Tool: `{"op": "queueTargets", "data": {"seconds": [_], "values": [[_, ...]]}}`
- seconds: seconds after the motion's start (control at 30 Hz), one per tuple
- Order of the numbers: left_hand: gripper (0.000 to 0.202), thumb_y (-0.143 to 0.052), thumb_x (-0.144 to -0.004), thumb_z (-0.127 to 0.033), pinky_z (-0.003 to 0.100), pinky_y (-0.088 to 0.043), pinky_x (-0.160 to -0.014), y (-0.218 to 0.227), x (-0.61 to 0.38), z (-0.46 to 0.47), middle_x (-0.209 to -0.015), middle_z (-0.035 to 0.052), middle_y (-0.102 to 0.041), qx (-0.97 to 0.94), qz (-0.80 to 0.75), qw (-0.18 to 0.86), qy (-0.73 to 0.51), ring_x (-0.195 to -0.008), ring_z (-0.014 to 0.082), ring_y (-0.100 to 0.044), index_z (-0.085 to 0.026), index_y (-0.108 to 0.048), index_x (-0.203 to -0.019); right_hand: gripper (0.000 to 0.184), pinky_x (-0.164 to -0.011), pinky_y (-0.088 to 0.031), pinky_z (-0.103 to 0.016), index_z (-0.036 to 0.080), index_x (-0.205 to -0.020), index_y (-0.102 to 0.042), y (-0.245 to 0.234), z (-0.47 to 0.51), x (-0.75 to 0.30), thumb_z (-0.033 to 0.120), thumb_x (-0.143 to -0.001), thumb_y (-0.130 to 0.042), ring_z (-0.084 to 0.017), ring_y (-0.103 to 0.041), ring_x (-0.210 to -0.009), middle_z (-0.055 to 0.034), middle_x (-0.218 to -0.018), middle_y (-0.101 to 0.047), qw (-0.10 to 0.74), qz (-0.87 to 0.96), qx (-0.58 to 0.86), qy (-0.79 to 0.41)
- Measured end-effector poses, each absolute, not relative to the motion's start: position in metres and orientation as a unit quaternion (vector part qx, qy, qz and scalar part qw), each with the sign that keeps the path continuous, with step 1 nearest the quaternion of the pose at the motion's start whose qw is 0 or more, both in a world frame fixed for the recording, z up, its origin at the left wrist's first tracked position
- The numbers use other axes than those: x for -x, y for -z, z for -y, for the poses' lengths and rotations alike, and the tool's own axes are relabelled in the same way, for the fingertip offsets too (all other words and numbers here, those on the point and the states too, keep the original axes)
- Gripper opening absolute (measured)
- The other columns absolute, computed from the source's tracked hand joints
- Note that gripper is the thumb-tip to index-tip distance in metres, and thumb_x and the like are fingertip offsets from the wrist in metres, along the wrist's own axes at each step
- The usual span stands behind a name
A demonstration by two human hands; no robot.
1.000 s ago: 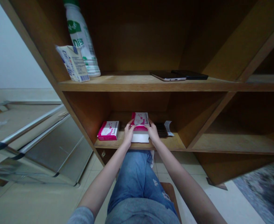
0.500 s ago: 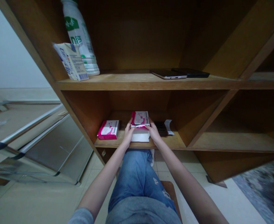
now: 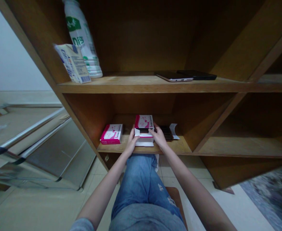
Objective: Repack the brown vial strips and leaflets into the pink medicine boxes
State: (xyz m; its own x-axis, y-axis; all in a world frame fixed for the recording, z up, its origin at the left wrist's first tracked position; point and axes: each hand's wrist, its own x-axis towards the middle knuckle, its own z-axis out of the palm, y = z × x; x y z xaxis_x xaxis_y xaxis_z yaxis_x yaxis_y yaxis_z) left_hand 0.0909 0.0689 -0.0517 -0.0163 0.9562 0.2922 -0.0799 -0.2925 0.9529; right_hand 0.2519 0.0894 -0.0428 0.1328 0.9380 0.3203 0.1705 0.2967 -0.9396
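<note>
On the lower wooden shelf stands a pink-and-white carton, its front flap lifted to show a dark opening. A white part sits below the flap. My left hand grips the carton's left side, and my right hand holds its right side near the flap. A matching pink-and-white box lies to the left of my left hand. A dark ridged object and a white paper slip sit just beyond my right hand.
The upper shelf holds a white plastic bottle, a juice carton and two phones. A metal folding frame leans at the left. My jeans-clad knees lie below the shelf, above a tiled floor.
The carton's flap has come farther away from the pink part, and a dark opening now shows. My hands have moved closer around the front of the carton.
</note>
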Motion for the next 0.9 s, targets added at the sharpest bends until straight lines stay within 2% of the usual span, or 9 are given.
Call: {"op": "queueTargets", "data": {"seconds": [0.17, 0.3, 0.37, 0.47, 0.6, 0.73, 0.9], "values": [[0.071, -0.054, -0.068, -0.015, 0.036, -0.031, -0.109, 0.062, -0.084, -0.069, -0.145, 0.0037, -0.040, -0.560, -0.347, 0.477, -0.582, -0.133, 0.0211, -0.037, -0.026, -0.038, -0.137, 0.068, -0.101, -0.040, -0.042, 0.022, -0.136, -0.040, 0.050, -0.079, -0.256, 0.034, -0.072, -0.062, -0.025, -0.046, -0.123, -0.0126, -0.135, -0.044, 0.553, 0.597, 0.490, -0.313], [0.064, -0.054, -0.076, -0.023, 0.038, -0.032, -0.108, 0.060, -0.087, -0.068, -0.145, 0.0060, -0.039, -0.562, -0.358, 0.463, -0.585, -0.131, 0.0220, -0.039, -0.025, -0.036, -0.137, 0.070, -0.102, -0.039, -0.044, 0.023, -0.138, -0.036, 0.047, -0.060, -0.258, 0.032, -0.074, -0.062, -0.026, -0.041, -0.126, -0.0128, -0.138, -0.039, 0.520, 0.658, 0.481, -0.257], [0.062, -0.055, -0.080, -0.030, 0.039, -0.032, -0.108, 0.057, -0.089, -0.066, -0.144, 0.0084, -0.039, -0.577, -0.373, 0.426, -0.589, -0.131, 0.0222, -0.039, -0.023, -0.035, -0.138, 0.069, -0.103, -0.037, -0.046, 0.022, -0.139, -0.035, 0.046, -0.051, -0.259, 0.031, -0.075, -0.061, -0.027, -0.037, -0.129, -0.0133, -0.140, -0.036, 0.506, 0.679, 0.482, -0.225], [0.062, -0.058, -0.079, -0.033, 0.041, -0.029, -0.109, 0.053, -0.091, -0.062, -0.143, 0.0113, -0.039, -0.617, -0.417, 0.309, -0.592, -0.133, 0.0233, -0.035, -0.021, -0.036, -0.136, 0.068, -0.107, -0.031, -0.047, 0.021, -0.140, -0.034, 0.048, -0.041, -0.258, 0.030, -0.076, -0.059, -0.027, -0.033, -0.131, -0.0142, -0.140, -0.036, 0.482, 0.705, 0.490, -0.174], [0.046, -0.056, -0.080, -0.031, 0.044, -0.026, -0.109, 0.051, -0.087, -0.059, -0.138, 0.0116, -0.041, -0.694, -0.449, 0.159, -0.540, -0.131, 0.0246, -0.035, -0.023, -0.050, -0.125, 0.065, -0.107, -0.029, -0.050, 0.024, -0.139, -0.036, 0.048, -0.035, -0.257, 0.030, -0.078, -0.057, -0.029, -0.034, -0.129, -0.0123, -0.139, -0.037, 0.463, 0.721, 0.502, -0.114], [0.043, -0.053, -0.082, -0.029, 0.045, -0.029, -0.107, 0.056, -0.084, -0.060, -0.135, 0.0118, -0.041, -0.716, -0.446, 0.114, -0.525, -0.129, 0.0250, -0.037, -0.023, -0.051, -0.124, 0.058, -0.103, -0.032, -0.051, 0.024, -0.134, -0.042, 0.038, -0.038, -0.257, 0.036, -0.079, -0.056, -0.030, -0.036, -0.124, -0.0121, -0.133, -0.042, 0.459, 0.721, 0.516, -0.061], [0.037, -0.048, -0.084, -0.025, 0.043, -0.032, -0.106, 0.064, -0.085, -0.062, -0.136, 0.0126, -0.038, -0.735, -0.424, 0.081, -0.523, -0.130, 0.0248, -0.037, -0.022, -0.052, -0.121, 0.047, -0.091, -0.041, -0.045, 0.021, -0.123, -0.050, 0.022, -0.049, -0.253, 0.040, -0.080, -0.055, -0.030, -0.046, -0.106, -0.0126, -0.115, -0.052, 0.456, 0.698, 0.553, -0.009]]}}
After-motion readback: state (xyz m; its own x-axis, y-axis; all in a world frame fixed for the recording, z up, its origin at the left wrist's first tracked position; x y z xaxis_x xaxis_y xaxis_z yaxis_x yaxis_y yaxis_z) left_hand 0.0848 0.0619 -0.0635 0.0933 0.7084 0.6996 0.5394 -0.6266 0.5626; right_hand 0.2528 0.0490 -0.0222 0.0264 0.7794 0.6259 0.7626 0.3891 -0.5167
